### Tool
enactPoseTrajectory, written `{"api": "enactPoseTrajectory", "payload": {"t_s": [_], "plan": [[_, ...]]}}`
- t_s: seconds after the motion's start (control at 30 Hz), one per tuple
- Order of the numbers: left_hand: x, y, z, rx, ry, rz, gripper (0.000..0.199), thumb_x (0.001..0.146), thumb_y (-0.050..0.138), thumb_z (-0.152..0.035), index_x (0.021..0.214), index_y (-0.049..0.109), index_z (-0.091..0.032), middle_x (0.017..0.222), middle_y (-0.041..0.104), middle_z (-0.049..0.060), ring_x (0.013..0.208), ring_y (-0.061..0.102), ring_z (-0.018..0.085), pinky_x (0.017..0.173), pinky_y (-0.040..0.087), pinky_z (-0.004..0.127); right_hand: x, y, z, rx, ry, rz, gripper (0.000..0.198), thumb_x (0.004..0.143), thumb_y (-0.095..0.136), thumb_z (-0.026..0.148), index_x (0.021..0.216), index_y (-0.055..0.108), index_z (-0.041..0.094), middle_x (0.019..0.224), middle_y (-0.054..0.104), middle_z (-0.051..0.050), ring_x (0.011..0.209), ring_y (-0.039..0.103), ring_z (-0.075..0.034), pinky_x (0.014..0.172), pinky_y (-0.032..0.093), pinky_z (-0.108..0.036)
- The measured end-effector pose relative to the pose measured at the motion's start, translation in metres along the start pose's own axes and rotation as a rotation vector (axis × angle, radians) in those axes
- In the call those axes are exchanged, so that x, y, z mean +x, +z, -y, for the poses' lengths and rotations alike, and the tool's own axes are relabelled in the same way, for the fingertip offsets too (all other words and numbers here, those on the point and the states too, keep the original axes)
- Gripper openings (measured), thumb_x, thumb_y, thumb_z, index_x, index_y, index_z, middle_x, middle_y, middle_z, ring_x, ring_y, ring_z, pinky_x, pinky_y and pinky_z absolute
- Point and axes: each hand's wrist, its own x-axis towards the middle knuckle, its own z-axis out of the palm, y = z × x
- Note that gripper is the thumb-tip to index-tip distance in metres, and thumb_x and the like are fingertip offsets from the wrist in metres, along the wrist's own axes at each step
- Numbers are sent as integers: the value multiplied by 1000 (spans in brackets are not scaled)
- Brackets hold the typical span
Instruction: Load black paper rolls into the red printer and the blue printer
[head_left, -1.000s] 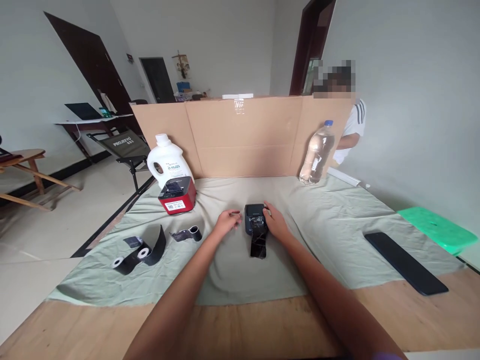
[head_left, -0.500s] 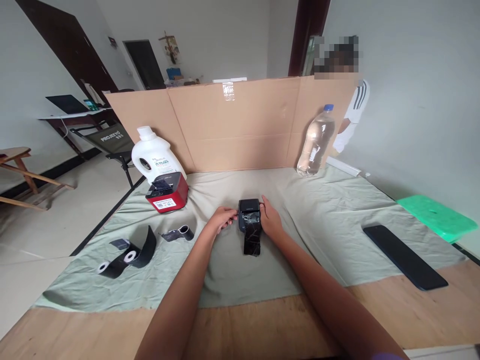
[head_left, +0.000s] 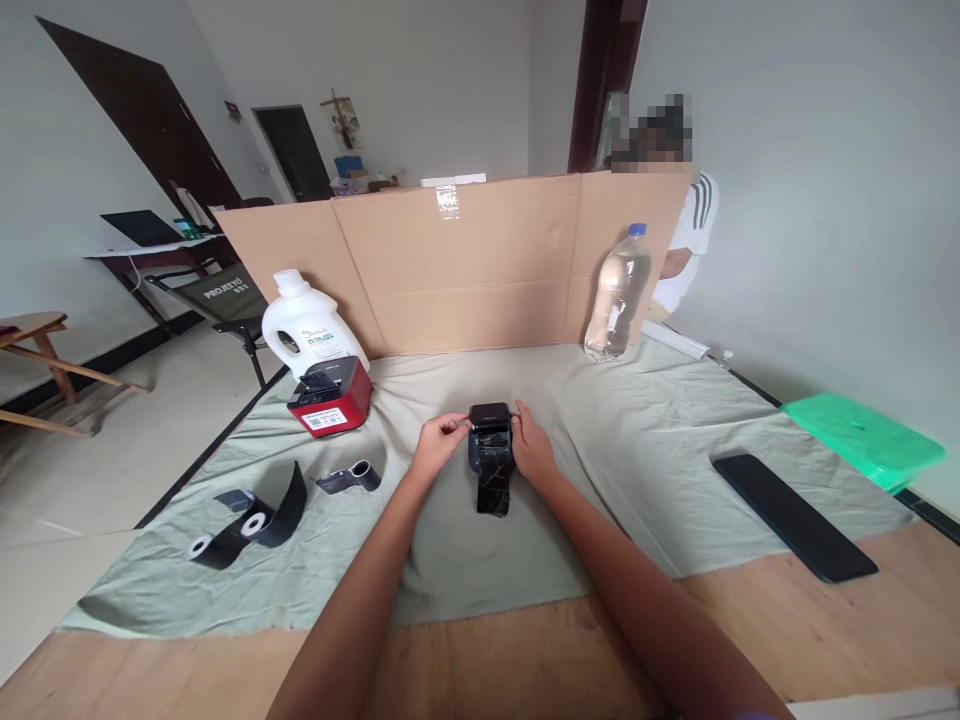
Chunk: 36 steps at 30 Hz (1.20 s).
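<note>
Green-grey cloth: covers most of the wooden table [head_left: 487,655] across the lower frame, the cloth [head_left: 600,440] wrinkled; the table's near edge is partly cut off.
Cardboard panel: upright across the middle [head_left: 465,260], hiding much of the room behind.
Person: upper right, in a white striped sleeve [head_left: 701,210]; head pixelated, much of the body behind the panel.
Green plastic box: right edge [head_left: 862,435], contents unreadable.
Black slab: lower right [head_left: 795,515], kind uncertain.
White jug: left of centre [head_left: 322,330], base hidden by the red printer [head_left: 334,400]; lettering too small to read.
Water bottle: right of centre [head_left: 619,295], blue-capped, near the panel.
Right hand: frame centre [head_left: 534,450], curved along the black printer's right side; whether gripping or resting, I cannot tell.
Left hand: just left of it [head_left: 436,442], thumb and forefinger close together at the printer's left edge; what they pinch, if anything, is unclear. A second ago this hand was apart from the printer.
Black printer: frame centre [head_left: 490,415], on the cloth between both hands, sides partly covered by fingers.
Black rolls: lower left, two together [head_left: 262,525], one nearer centre.
Black strip: hangs from the printer's near side [head_left: 493,490], creased.
</note>
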Motion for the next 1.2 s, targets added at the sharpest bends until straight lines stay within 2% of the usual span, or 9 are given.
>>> {"api": "enactPoseTrajectory", "payload": {"t_s": [0.3,0.43,0.5,0.67,0.77,0.9,1.0,1.1,1.2], "plan": [[49,-2,-15,377,47,-48,30,88,58,-42,71,67,-18,62,57,-1,61,51,14,61,37,23,-1,-3,3,11,5,19,54,103,25,38,152,39,21,135,65,-10,122,62,-29,104,46,-46],[43,-4,-32,561,16,-41,8,76,71,-29,74,73,-22,67,65,4,73,61,22,67,38,27,-1,-4,3,12,10,15,54,103,26,36,151,40,18,135,65,-12,121,63,-30,102,47,-46],[35,-3,-46,706,45,-19,10,79,68,-30,79,75,-23,75,69,7,81,65,25,71,40,29,-1,-4,4,0,12,11,54,103,27,36,151,40,18,134,65,-13,120,63,-29,100,48,-44],[35,10,-77,1148,180,453,27,84,64,-38,106,77,-30,105,75,6,97,69,26,75,46,29,-2,-4,4,-26,33,14,54,103,29,33,151,41,14,131,67,-14,117,65,-29,97,50,-42],[46,21,-84,1236,144,552,29,75,71,-34,103,78,-28,109,76,7,100,69,27,73,47,29,-1,-2,2,-32,32,2,53,103,29,33,151,41,14,130,68,-14,116,65,-28,95,50,-40],[55,25,-89,1238,194,598,26,68,73,-29,93,79,-25,100,77,8,97,69,28,72,46,29,0,0,-2,-32,12,-11,52,103,30,33,150,42,14,130,67,-14,115,66,-28,94,50,-39],[56,11,-96,1198,249,572,23,71,68,-34,90,78,-25,92,76,6,93,68,26,72,44,29,2,1,-4,-9,1,-14,51,103,30,33,149,43,15,132,66,-14,116,65,-28,96,49,-40],[50,-17,-98,914,222,455,27,76,62,-45,87,73,-22,80,70,2,78,63,21,67,41,28,3,2,-6,16,11,-17,53,102,29,35,149,43,15,131,67,-14,117,65,-29,98,48,-42],[30,-48,-89,445,57,267,31,79,53,-49,82,65,-20,72,61,0,70,55,17,62,40,26,5,4,-9,56,31,-26,56,102,27,39,149,43,13,131,67,-15,119,63,-32,101,47,-46]]}}
